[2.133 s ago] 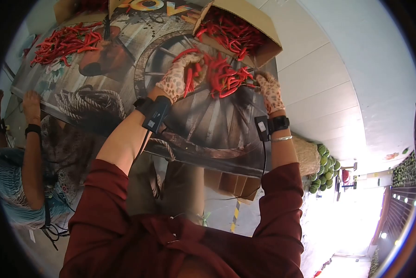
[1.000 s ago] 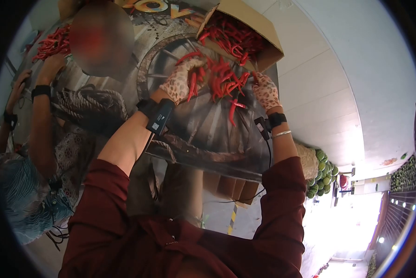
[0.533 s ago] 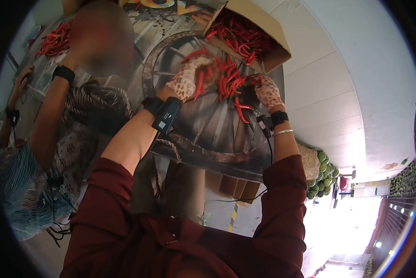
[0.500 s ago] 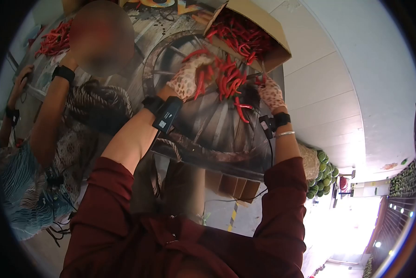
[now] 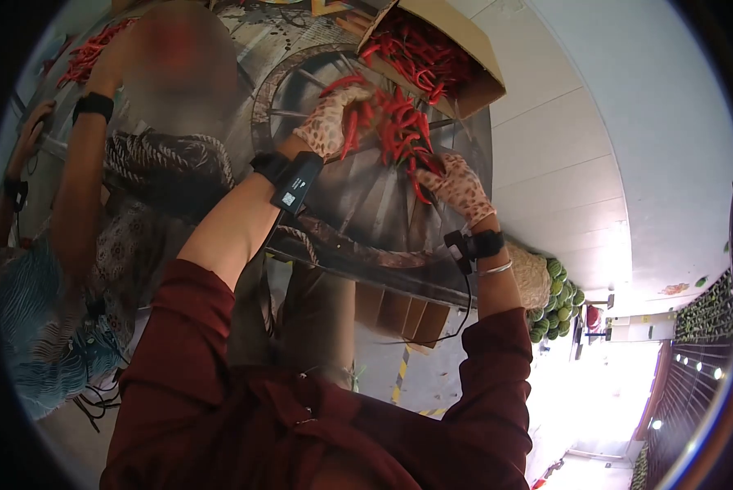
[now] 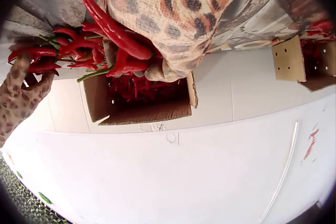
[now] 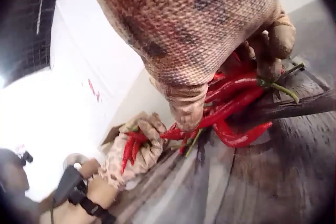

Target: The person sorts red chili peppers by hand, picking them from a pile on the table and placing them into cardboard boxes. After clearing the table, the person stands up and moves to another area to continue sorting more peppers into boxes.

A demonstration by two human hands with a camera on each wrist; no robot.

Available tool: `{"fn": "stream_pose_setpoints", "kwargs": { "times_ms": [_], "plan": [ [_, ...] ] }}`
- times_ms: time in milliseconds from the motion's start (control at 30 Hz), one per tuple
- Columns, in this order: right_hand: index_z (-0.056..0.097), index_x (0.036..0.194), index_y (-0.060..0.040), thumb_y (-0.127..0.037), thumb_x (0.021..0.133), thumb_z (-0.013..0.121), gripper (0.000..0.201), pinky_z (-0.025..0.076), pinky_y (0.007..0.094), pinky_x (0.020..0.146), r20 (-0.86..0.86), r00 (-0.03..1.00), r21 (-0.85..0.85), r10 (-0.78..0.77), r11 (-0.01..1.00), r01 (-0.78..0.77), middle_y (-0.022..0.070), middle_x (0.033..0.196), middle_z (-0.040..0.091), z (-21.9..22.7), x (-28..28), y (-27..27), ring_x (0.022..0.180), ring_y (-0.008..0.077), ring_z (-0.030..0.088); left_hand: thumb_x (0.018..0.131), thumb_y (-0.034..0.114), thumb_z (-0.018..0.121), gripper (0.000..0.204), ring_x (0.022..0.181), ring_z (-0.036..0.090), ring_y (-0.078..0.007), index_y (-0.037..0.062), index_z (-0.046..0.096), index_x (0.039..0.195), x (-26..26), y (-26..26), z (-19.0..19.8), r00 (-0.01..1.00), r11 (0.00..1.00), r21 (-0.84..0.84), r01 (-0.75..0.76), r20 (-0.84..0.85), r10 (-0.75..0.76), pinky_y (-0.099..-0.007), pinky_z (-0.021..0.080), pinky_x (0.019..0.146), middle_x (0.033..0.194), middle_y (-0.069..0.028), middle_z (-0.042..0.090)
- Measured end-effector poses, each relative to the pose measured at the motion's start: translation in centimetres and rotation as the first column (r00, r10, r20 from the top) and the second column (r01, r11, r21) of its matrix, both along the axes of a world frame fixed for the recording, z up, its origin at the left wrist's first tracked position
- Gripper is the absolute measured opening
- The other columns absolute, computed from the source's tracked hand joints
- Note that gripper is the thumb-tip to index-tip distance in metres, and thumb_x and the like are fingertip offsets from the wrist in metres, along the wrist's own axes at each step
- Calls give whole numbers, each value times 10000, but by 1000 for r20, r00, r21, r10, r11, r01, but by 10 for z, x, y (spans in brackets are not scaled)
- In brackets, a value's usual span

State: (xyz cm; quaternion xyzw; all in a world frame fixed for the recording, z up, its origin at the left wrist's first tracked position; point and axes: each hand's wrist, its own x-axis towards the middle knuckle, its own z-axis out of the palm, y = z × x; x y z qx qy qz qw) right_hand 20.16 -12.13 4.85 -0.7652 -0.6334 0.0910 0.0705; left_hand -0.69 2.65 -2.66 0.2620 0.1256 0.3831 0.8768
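My left hand [image 5: 324, 129], in a leopard-print glove, holds several red chili peppers [image 6: 113, 27] against its palm, their tips and green stems sticking out. To its right a loose pile of chili peppers [image 5: 401, 122] lies on the table. My right hand [image 5: 462, 189], gloved alike, is at the pile's near right side. Its thumb and fingers close around chili peppers [image 7: 231, 106] there, which the glove partly hides. Just behind the pile, an open cardboard box [image 5: 464, 34] lies tilted with its mouth toward me, full of chili peppers [image 5: 424, 57].
Another person's arm [image 5: 76, 175] reaches over the table at the left, near a second chili heap [image 5: 95, 53]. A second cardboard box [image 6: 290, 60] shows in the left wrist view. Watermelons [image 5: 558, 306] are stacked beyond the table's right end.
My right hand has come from near the box's corner down and left onto the pile. My left hand keeps its chili peppers in place. The other person has leaned in over the table.
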Motion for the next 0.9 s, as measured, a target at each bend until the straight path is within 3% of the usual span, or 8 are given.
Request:
{"fn": "stream_pose_setpoints", "kwargs": {
  "times_ms": [233, 333, 400, 533, 600, 800, 833, 900],
  "plan": [
    [504, 1260, -46, -396, 786, 655, 608, 439, 393, 946, 192, 981, 61, 31, 997, -43, 214, 1219, 536, -13, -7, 0, 1140, 335, 523, 918, 18, 429, 301, 948, 591, -160, 41, 525, 1201, 19, 26, -52, 997, 943, 325, -74, 24, 70, -266, 529, 762, 1083, -90, 587],
    [529, 1230, -40, -324, 791, 634, 534, 441, 390, 940, 211, 977, -75, -40, 995, 57, 221, 1155, 576, -1, -20, 7, 1095, 345, 551, 911, 5, 426, 322, 969, 580, -162, 40, 511, 1220, 16, 22, -48, 873, 480, 828, -289, 22, 487, -260, 524, 779, 1117, -88, 577],
    [556, 1174, -28, -300, 790, 624, 476, 467, 395, 885, 227, 974, -27, 9, 1000, -3, 215, 1074, 609, -2, -16, 6, 1020, 351, 585, 902, 12, 442, 326, 966, 586, -161, 37, 512, 1220, 8, 10, -32, 976, 862, 483, -152, -67, 209, -269, 523, 786, 1115, -89, 581],
    [617, 933, 17, -295, 788, 590, 345, 517, 410, 729, 167, 973, 158, -159, 978, 133, 200, 859, 663, 13, 13, 24, 794, 371, 639, 952, 179, 417, 268, 1031, 575, -188, 17, 582, 1089, 6, 5, -26, 933, 647, 729, -224, -31, 358, -285, 495, 848, 1162, -100, 560],
    [620, 889, 22, -299, 786, 599, 338, 522, 405, 698, -26, 981, 169, -190, 967, 192, 193, 798, 662, 31, 18, 34, 748, 367, 643, 934, 176, 473, 263, 984, 602, -184, 31, 574, 1130, 2, -2, -1, 996, 993, -117, 22, 93, -11, -293, 517, 810, 1133, -95, 584],
    [606, 1040, 33, -360, 776, 653, 475, 487, 392, 842, -107, 972, 15, -210, 977, 213, 238, 956, 644, -2, 34, 92, 973, 334, 620, 904, 151, 532, 262, 943, 619, -174, 53, 560, 1146, 8, 8, -23, 984, 998, 52, 24, 178, -33, -297, 538, 765, 1094, -80, 609],
    [587, 1120, 33, -383, 774, 665, 547, 461, 391, 909, -61, 990, 46, -124, 991, 126, 260, 1044, 623, -8, 28, 97, 1074, 328, 588, 903, 141, 531, 246, 944, 619, -186, 48, 563, 1129, 3, 6, -24, 997, 949, 310, -52, 70, 32, -306, 542, 779, 1105, -90, 606],
    [554, 1180, 27, -398, 761, 681, 610, 431, 390, 950, 68, 986, 46, -151, 988, 148, 266, 1105, 594, -11, 4, 103, 1129, 333, 547, 905, 134, 528, 245, 945, 618, -199, 42, 560, 1130, 6, 5, -20, 991, 995, 92, -25, 133, 13, -312, 543, 790, 1100, -91, 606]
  ]
}}
